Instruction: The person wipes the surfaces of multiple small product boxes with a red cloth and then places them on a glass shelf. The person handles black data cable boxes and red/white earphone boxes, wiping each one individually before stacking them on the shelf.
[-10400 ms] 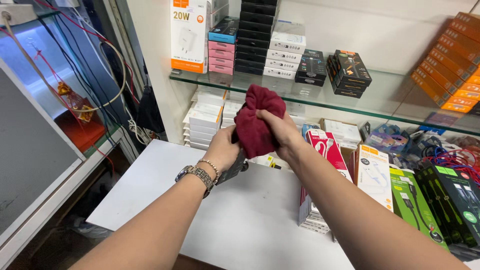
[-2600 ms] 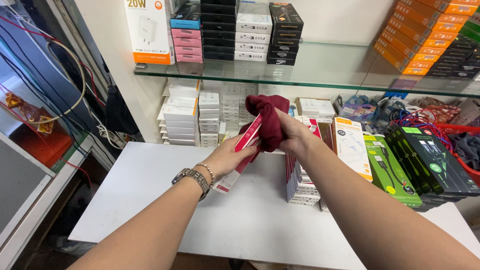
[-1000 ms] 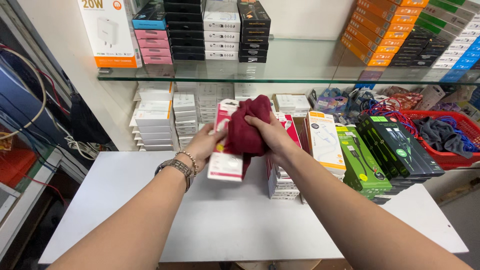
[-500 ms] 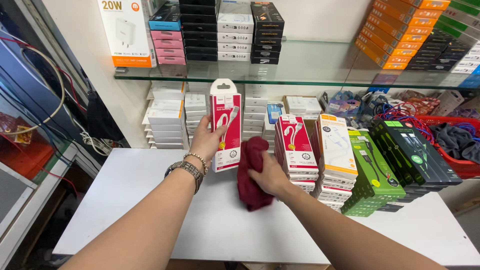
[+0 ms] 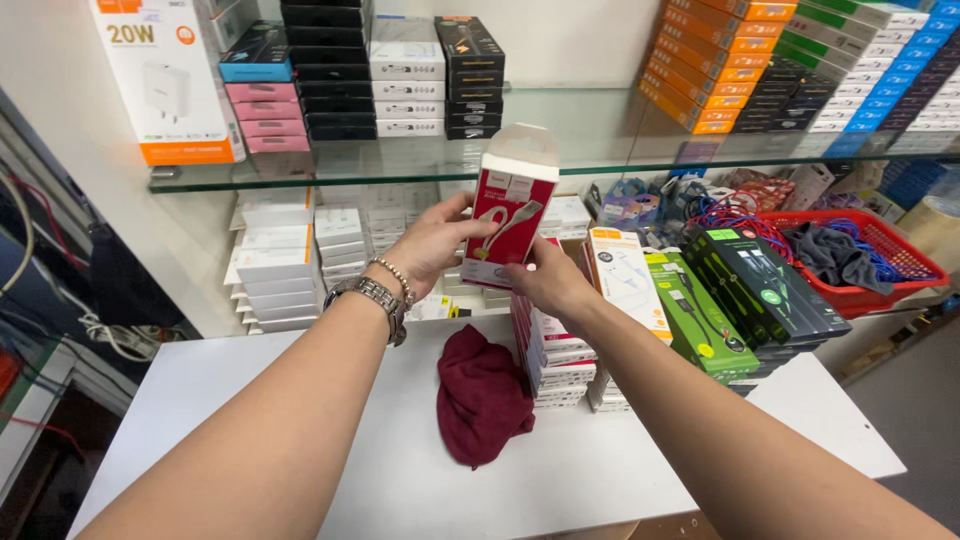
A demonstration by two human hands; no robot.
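Both hands hold one red-and-white cable package (image 5: 508,212) up in front of the glass shelf. My left hand (image 5: 432,243), with a metal watch and bead bracelet at the wrist, grips its left edge. My right hand (image 5: 548,281) supports its lower right corner. Below the hands a dark red cloth (image 5: 482,395) lies crumpled on the white table (image 5: 250,400), touching no hand. Right of the cloth stands a stack of similar red-and-white packages (image 5: 552,358).
Stacks of white-orange (image 5: 628,282) and green-black packages (image 5: 740,290) stand to the right. A red basket (image 5: 870,268) of cables sits beyond them. The glass shelf (image 5: 560,150) carries boxed goods. White boxes (image 5: 275,265) are piled beneath it at left.
My right hand let go of the dark red cloth, which now lies on the table. Both hands lifted the red-and-white package higher; the right hand joined the left on it.
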